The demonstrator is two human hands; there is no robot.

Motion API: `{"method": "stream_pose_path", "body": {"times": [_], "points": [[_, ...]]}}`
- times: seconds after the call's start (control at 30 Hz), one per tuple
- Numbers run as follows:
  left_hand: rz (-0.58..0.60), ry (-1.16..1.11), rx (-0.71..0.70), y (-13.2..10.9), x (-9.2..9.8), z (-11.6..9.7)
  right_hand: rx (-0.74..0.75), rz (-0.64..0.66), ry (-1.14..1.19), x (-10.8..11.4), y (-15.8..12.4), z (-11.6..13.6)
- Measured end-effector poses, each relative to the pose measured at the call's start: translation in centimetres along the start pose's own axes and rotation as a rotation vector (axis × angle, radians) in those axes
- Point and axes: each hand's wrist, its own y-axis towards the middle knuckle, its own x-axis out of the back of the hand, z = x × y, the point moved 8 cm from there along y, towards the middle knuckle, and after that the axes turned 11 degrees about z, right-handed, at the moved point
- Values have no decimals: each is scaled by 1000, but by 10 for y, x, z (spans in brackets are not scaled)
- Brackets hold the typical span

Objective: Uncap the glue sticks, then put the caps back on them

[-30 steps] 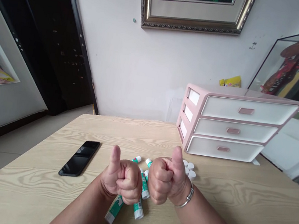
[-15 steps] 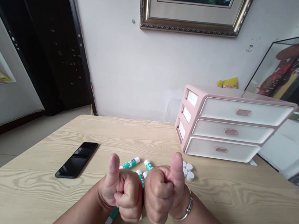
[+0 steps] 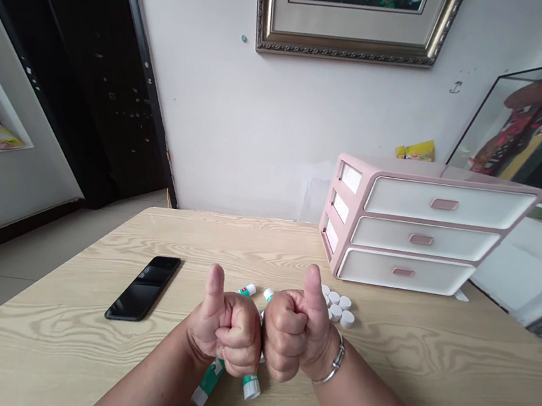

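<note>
My left hand [image 3: 230, 332] is closed in a fist, thumb pointing up, and nothing shows in it. Beside it my right hand [image 3: 293, 334] makes the same thumbs-up fist, a silver bracelet on its wrist; the knuckles of both meet or nearly meet. Several green-and-white glue sticks lie on the table around and beneath the hands, largely hidden by them. One glue stick [image 3: 209, 382] sticks out below my left hand, another [image 3: 252, 387] between the hands toward me. Several round white caps [image 3: 335, 313] are grouped just beyond my right hand.
A black phone [image 3: 142, 289] lies on the wooden table [image 3: 55, 334] at the left. At the back right stands a pink-and-white drawer unit [image 3: 417, 237], its drawers closed. A yellow packet [image 3: 417, 149] shows behind it. A framed picture [image 3: 346, 49] hangs on the wall.
Both fists have risen slightly in view, uncovering more of the glue sticks below them. My right hand has shifted a little left, so more white caps show. The thumbs stay up.
</note>
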Motion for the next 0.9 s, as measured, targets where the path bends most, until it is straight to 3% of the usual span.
{"method": "stream_pose_path", "body": {"times": [0.77, 0.9], "points": [[-14, 28, -5, 0, 4, -3, -55, -171, 14, 17, -13, -4], [-18, 34, 2, 1, 4, -3, -44, -144, 5, 15, -12, -2]]}}
